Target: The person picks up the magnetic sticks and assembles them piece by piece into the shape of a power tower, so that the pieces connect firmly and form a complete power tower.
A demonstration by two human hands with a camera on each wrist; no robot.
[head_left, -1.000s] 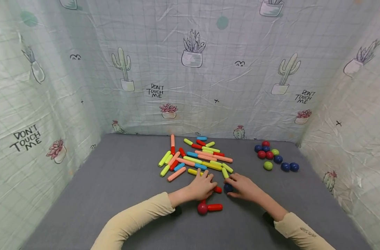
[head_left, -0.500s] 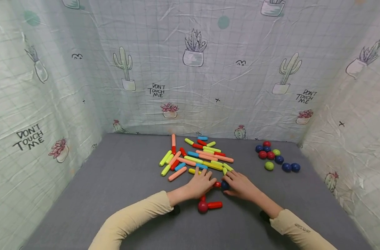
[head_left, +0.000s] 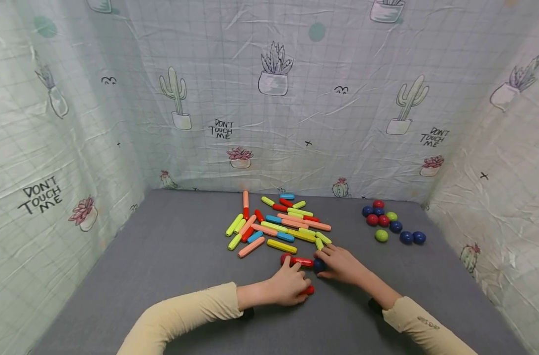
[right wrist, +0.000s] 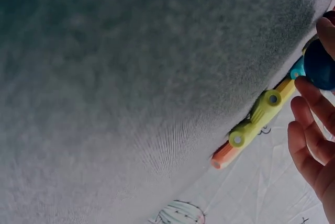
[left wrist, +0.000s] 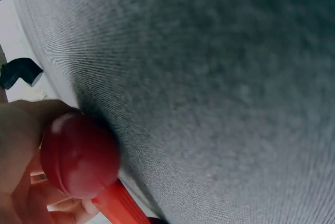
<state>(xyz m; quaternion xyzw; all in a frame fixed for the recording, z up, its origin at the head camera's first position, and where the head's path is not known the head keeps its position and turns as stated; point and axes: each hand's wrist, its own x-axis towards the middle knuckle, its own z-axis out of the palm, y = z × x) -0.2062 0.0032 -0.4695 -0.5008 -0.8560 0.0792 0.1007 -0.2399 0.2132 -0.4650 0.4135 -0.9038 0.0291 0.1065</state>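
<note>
In the head view my left hand (head_left: 290,285) covers a near red ball with magnetic-toy style rods; a red rod's end (head_left: 309,290) shows between its thumb and fingers. The left wrist view shows that near red ball (left wrist: 79,155) against the hand, with a red rod (left wrist: 121,204) running from it. Beyond the left fingers, a second red ball (head_left: 285,257) meets another red rod (head_left: 303,262), whose right end touches or nearly touches a dark blue ball (head_left: 319,265). My right hand (head_left: 343,266) pinches this blue ball (right wrist: 320,64) between thumb and fingers.
Behind the hands lies a loose spread of coloured rods (head_left: 291,222), with a yellow rod (head_left: 282,246) nearest. Several red, blue and green balls (head_left: 383,220) sit at the far right of the grey table (head_left: 180,256). A printed curtain (head_left: 202,93) surrounds the table.
My right hand has moved the blue ball leftward to the end of the far red rod. My left hand has come back toward me, over the near red ball, uncovering the yellow rod.
</note>
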